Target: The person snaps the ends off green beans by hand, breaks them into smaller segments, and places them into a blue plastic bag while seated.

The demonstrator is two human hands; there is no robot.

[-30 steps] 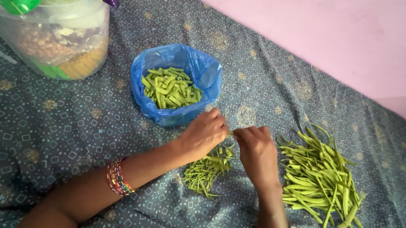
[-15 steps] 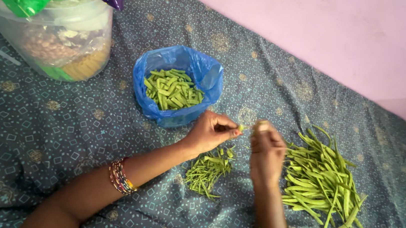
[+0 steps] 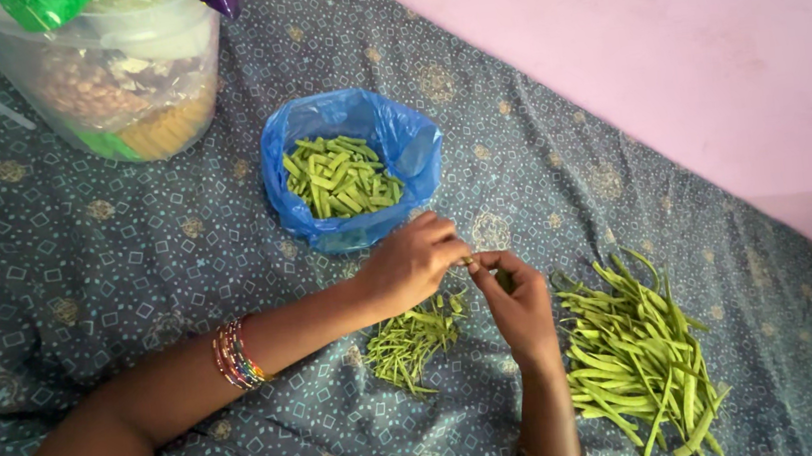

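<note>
My left hand (image 3: 412, 263) and my right hand (image 3: 516, 299) meet fingertip to fingertip over the patterned blue cloth, both pinching one small green bean pod (image 3: 470, 260) between them. Just below the hands lies a small heap of thin green trimmings (image 3: 411, 343). To the right of my right hand spreads a pile of whole green bean pods (image 3: 641, 354). Above my left hand stands a blue plastic bag (image 3: 414, 142) holding several cut bean pieces (image 3: 338, 178).
A clear plastic tub (image 3: 109, 78) with packets inside stands at the top left. A pink wall (image 3: 668, 40) runs along the cloth's far right edge. Bangles circle both wrists.
My hands were drawn slightly apart half a second ago and have come together again on the pod. My right hand has turned palm up and moved left.
</note>
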